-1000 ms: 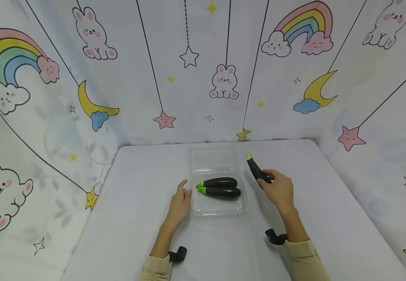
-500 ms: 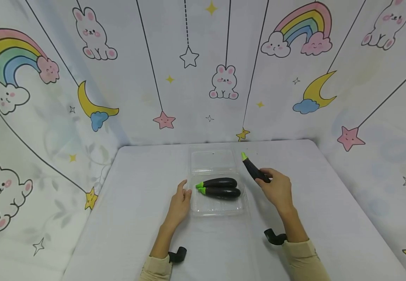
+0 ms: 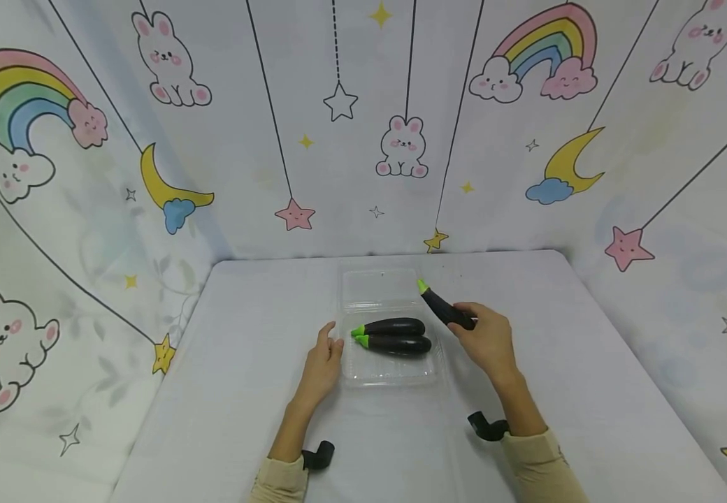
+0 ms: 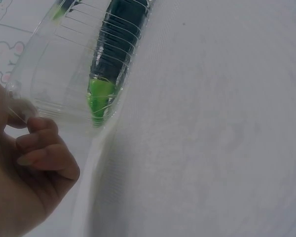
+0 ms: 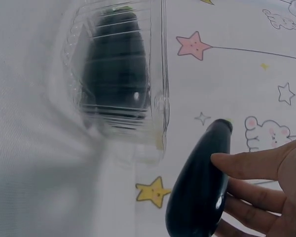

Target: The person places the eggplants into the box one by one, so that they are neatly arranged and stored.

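My right hand point(image 3: 486, 342) holds an eggplant point(image 3: 442, 306) by its thick end, thumb on one side and fingers on the other. Its green stem end points to the far left, over the container's right edge in the head view. Two more eggplants point(image 3: 393, 327) lie side by side in a clear plastic clamshell container point(image 3: 389, 374), green ends to the left. At the container's left side, my left hand point(image 3: 321, 367) pinches the rim, its other fingers curled in the left wrist view. The right wrist view shows the held eggplant point(image 5: 200, 187) beside the container wall point(image 5: 158, 98).
The container's lid point(image 3: 381, 285) lies folded back toward the far side of the white table point(image 3: 244, 335). A patterned cloth backdrop point(image 3: 351, 168) with rabbits, stars and rainbows rises behind and at both sides. Black wrist mounts point(image 3: 319, 455) stick out beside both sleeves.
My right hand has moved left with the eggplant, bringing its green end over the container's right edge. My left hand and the container stay in place.
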Demonstrator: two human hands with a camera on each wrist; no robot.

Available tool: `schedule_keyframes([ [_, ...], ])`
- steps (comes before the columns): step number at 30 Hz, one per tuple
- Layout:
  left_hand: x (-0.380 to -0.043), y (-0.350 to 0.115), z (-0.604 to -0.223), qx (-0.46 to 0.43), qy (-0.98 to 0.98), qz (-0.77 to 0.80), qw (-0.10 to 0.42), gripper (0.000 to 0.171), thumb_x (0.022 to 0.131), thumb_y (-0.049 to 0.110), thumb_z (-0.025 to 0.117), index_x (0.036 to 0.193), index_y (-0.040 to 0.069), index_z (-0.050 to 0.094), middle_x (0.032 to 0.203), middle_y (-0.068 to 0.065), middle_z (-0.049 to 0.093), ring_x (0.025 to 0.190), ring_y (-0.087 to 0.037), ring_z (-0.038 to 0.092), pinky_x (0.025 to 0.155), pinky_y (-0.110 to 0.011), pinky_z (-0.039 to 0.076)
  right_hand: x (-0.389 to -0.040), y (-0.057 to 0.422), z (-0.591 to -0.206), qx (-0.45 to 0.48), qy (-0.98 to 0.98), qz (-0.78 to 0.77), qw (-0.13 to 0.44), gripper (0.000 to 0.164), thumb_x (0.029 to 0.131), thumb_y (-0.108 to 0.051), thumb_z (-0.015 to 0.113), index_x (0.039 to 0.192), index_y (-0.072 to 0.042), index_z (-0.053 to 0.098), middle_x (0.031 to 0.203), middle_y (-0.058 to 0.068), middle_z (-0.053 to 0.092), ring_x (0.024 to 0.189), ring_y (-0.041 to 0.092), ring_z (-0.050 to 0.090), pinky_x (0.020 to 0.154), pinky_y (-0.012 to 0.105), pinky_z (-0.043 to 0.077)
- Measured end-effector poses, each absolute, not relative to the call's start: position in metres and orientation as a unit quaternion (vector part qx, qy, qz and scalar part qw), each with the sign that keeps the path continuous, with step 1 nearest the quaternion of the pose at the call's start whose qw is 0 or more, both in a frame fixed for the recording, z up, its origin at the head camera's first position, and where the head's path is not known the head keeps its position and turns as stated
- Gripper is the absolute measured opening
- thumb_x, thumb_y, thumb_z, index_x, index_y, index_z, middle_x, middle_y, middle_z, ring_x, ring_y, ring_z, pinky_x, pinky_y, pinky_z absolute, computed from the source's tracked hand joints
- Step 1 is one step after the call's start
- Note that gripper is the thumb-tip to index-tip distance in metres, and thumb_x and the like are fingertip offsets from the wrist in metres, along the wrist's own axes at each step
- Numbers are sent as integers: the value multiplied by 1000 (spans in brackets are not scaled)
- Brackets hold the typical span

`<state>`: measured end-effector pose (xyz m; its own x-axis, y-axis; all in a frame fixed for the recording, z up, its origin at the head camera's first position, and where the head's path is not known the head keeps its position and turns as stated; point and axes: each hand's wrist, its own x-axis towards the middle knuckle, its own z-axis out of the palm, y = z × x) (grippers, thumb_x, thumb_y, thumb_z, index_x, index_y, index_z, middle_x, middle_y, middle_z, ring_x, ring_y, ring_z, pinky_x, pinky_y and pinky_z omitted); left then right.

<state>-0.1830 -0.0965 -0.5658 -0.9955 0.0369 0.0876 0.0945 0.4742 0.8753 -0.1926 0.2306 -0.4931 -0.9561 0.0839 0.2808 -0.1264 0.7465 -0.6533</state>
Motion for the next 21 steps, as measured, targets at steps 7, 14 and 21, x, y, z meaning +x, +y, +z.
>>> schedule_keyframes([
  [7, -182, -97, -563, -36, -858, -512, 27, 51, 112, 21, 47, 157, 0, 36, 79, 0, 48, 64, -12, 41, 58, -27, 37, -189, 222, -489, 41, -925, 354, 132, 40, 88, -11, 84, 126, -6, 73, 124, 19, 72, 111, 39, 69, 88, 55, 56],
  [14, -182, -98, -563, -34, -858, -513, 21, 52, 112, 24, 47, 158, 1, 35, 80, 0, 49, 64, -12, 41, 58, -27, 37, -190, 217, -487, 68, -929, 341, 124, 41, 87, -11, 85, 126, -7, 74, 124, 16, 72, 116, 38, 67, 95, 56, 53],
  [21, -183, -95, -563, -34, -857, -514, 23, 52, 112, 22, 47, 158, 2, 35, 79, 0, 47, 63, -12, 40, 58, -27, 37, -190, 212, -487, 90, -931, 333, 121, 41, 86, -11, 87, 125, -7, 74, 123, 15, 73, 116, 37, 67, 96, 56, 52],
])
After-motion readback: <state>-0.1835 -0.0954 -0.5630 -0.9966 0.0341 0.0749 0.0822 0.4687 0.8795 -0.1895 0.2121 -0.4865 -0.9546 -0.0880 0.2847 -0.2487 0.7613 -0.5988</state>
